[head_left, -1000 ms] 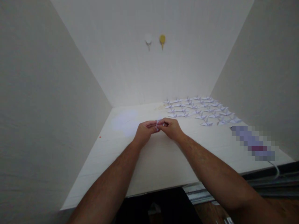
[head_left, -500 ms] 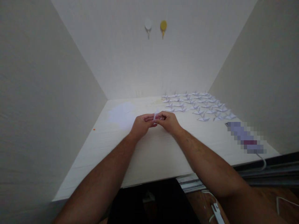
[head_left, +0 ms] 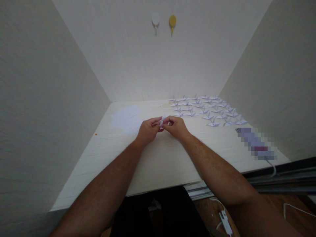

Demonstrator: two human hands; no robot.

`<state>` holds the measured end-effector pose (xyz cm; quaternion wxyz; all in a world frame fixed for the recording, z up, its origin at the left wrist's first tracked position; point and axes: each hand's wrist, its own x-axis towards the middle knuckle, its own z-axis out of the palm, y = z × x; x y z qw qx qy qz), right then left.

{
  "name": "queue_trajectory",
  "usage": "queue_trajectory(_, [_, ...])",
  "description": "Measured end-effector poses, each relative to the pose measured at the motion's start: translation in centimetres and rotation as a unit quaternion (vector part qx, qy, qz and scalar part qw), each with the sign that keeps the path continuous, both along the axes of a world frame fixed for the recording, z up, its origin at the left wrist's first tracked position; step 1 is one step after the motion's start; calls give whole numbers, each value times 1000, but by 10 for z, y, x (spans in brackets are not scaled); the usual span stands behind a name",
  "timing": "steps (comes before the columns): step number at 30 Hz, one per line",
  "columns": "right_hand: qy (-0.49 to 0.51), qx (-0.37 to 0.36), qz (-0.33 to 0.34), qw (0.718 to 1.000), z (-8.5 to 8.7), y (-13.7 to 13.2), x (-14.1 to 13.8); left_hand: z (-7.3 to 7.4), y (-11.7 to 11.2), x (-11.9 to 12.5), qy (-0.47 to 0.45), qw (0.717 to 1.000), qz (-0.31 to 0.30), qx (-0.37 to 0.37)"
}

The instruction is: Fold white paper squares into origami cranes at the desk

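Above the middle of the white table (head_left: 158, 168), my left hand (head_left: 148, 130) and my right hand (head_left: 176, 126) meet at a small piece of folded white paper (head_left: 162, 121). Fingers of both hands pinch it between them, and they hide much of its shape. Beyond my right hand, several white paper cranes (head_left: 213, 124) stand in rows with their wings spread. Flat white paper sheets (head_left: 123, 118) lie beyond my left hand.
At the right edge lies a blurred-out device (head_left: 255, 143) with a white cable (head_left: 274, 169) running off the table. A small orange bit (head_left: 96, 134) rests near the left edge. Walls enclose three sides; a white hook (head_left: 155, 19) and a yellow hook (head_left: 172, 21) hang on the back one.
The view has tilted slightly, shifting the scene. Both hands stay together on the folded paper, and my fingers have shifted a little around it.
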<state>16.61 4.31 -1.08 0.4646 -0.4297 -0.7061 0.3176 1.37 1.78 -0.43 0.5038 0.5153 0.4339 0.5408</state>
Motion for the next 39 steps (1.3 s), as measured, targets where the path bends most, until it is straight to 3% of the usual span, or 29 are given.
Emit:
queue_trajectory(8, [-22,11,-26,999,-1,3,0,-5,1,-2,58,997,-26,44])
queue_trajectory(14, [-38,-5,-28,999,3,2,1,-10,2,-2,93,994,-1,62])
queue_trajectory(23, [-44,-2,-20,999,3,2,2,-5,1,-3,130,989,4,68])
queue_trajectory(33, [-138,66,-130,980,9,-5,0,-6,0,-1,154,985,39,66])
queue_trajectory(39, [-199,103,-150,963,13,-11,-1,-2,0,1,91,994,35,40])
